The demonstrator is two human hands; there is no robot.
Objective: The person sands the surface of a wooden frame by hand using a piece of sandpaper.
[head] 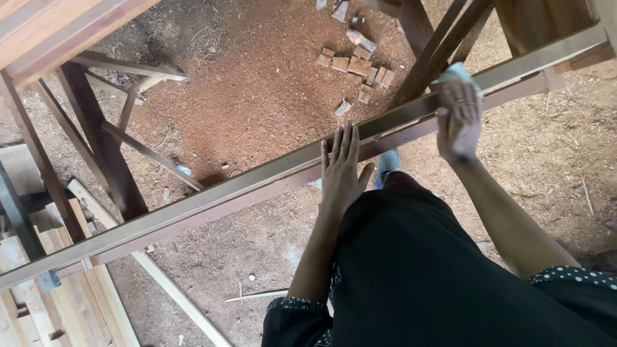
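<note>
A: What lies nearest the camera?

B: The person's black garment and dotted sleeve cuffs fill the lower right; both bare forearms reach up from there to a long wooden beam [212,196] that runs slantwise across the view, from lower left to upper right.

A: And the left hand?

B: The left hand [341,172] lies flat against the beam near its middle; its fingers are spread and straight, pressing on the wood rather than grasping it; the thumb sticks out to the side.

A: The right one?

B: The right hand [458,122] sits further up the same beam; its fingers are curled down over a pale cloth [457,72], holding it against the beam's top face; only an edge of the cloth shows past the fingertips.

A: What is beyond the beam?

B: A floor of reddish sawdust [257,83]; dark wooden trestle legs [96,135] stand at the left, with pale planks [77,302] stacked below them; a cluster of small wood blocks [353,64] lies on the sawdust at the far top, well apart from both hands.
</note>
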